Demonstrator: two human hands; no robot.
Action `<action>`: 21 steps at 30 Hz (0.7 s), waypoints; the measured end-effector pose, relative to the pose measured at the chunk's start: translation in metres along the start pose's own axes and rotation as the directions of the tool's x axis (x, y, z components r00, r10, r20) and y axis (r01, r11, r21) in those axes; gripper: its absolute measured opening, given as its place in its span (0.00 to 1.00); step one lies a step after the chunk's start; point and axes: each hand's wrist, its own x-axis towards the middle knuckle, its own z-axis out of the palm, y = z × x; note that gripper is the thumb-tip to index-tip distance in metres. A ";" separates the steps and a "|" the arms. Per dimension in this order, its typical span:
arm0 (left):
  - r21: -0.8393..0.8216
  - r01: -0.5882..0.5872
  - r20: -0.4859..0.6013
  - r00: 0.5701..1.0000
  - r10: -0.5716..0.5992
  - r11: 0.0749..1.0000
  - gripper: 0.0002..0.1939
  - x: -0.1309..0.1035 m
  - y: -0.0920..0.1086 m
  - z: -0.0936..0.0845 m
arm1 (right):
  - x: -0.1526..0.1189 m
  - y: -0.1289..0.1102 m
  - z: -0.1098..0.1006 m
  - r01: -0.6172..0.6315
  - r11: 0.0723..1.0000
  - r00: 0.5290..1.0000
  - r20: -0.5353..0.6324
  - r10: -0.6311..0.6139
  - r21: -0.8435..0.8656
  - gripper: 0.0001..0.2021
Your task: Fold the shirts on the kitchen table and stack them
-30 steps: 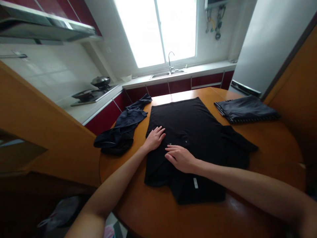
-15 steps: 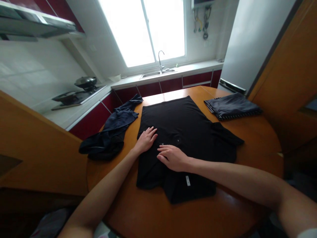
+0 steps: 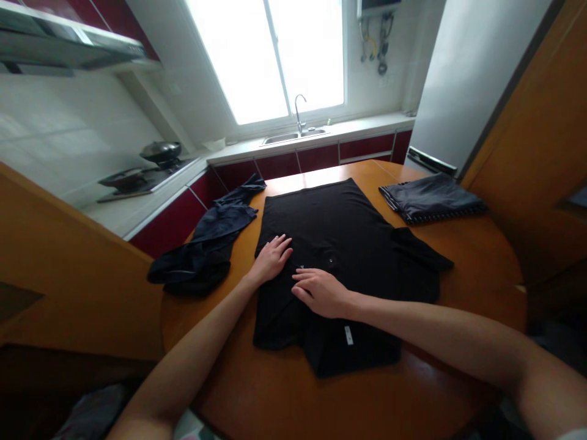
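Observation:
A black short-sleeved shirt (image 3: 321, 220) lies spread on the round wooden table (image 3: 257, 391), its collar end toward me and a white label (image 3: 349, 335) showing near the neck. My left hand (image 3: 271, 259) rests flat on the shirt's left side, fingers stretched out and pointing away from me. Just to its right, my right hand (image 3: 321, 292) lies over the shirt with fingers extended leftward, the thumb a little apart. Neither hand grips the cloth. A sleeve sticks out on the right; the other side's sleeve seems folded under or in.
Rumpled dark blue clothing (image 3: 215, 226) lies along the table's left edge. A folded dark garment with striped trim (image 3: 433, 198) sits at the right, near the fridge (image 3: 477, 79). Beyond the table are a sink (image 3: 280, 139) and a stove (image 3: 147, 180) with pans.
Both hands stay in nearly the same place on the shirt. The whole view has shifted very slightly.

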 end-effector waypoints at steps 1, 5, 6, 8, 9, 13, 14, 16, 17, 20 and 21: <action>-0.001 0.000 -0.002 1.000 0.000 1.000 0.28 0.000 0.000 0.000 | 0.000 0.000 0.000 0.000 1.000 1.000 0.000 0.000 0.000 0.17; -0.007 0.006 -0.003 1.000 -0.006 1.000 0.27 0.000 0.001 -0.001 | 0.000 -0.001 -0.001 0.004 1.000 1.000 0.001 -0.004 -0.005 0.17; -0.008 0.005 -0.005 1.000 -0.006 1.000 0.27 -0.001 0.001 -0.001 | 0.000 0.000 -0.001 0.005 1.000 1.000 0.002 -0.005 -0.004 0.17; -0.010 0.002 -0.016 1.000 -0.002 1.000 0.27 -0.001 0.002 -0.002 | 0.000 0.000 -0.001 0.003 1.000 1.000 0.005 -0.003 -0.003 0.17; -0.011 -0.002 -0.022 1.000 0.002 1.000 0.27 -0.001 0.002 -0.002 | 0.000 0.000 -0.001 0.001 1.000 1.000 0.006 -0.001 -0.003 0.17; -0.010 -0.018 -0.031 0.999 0.018 1.000 0.27 -0.001 0.002 -0.003 | 0.000 -0.001 -0.002 -0.001 1.000 1.000 0.005 0.001 0.008 0.17; -0.012 -0.021 -0.029 0.999 0.020 1.000 0.27 -0.001 0.002 -0.003 | 0.000 -0.001 -0.002 0.002 1.000 1.000 0.004 -0.002 0.010 0.17; -0.021 -0.025 -0.026 0.999 0.024 0.999 0.27 -0.001 0.000 -0.003 | 0.000 0.000 -0.001 0.007 1.000 1.000 0.004 -0.007 0.012 0.17; -0.027 -0.028 -0.025 0.999 0.027 0.999 0.27 -0.001 -0.001 -0.003 | 0.000 0.000 -0.001 0.008 1.000 1.000 0.003 -0.008 0.012 0.17; -0.033 -0.028 -0.028 0.999 0.027 0.999 0.27 -0.002 -0.003 -0.002 | 0.000 0.002 0.001 0.007 1.000 1.000 0.000 -0.007 0.008 0.17; -0.033 -0.027 -0.029 0.999 0.026 0.999 0.27 -0.002 -0.003 -0.001 | 0.000 0.002 0.001 0.007 1.000 1.000 0.000 -0.007 0.005 0.17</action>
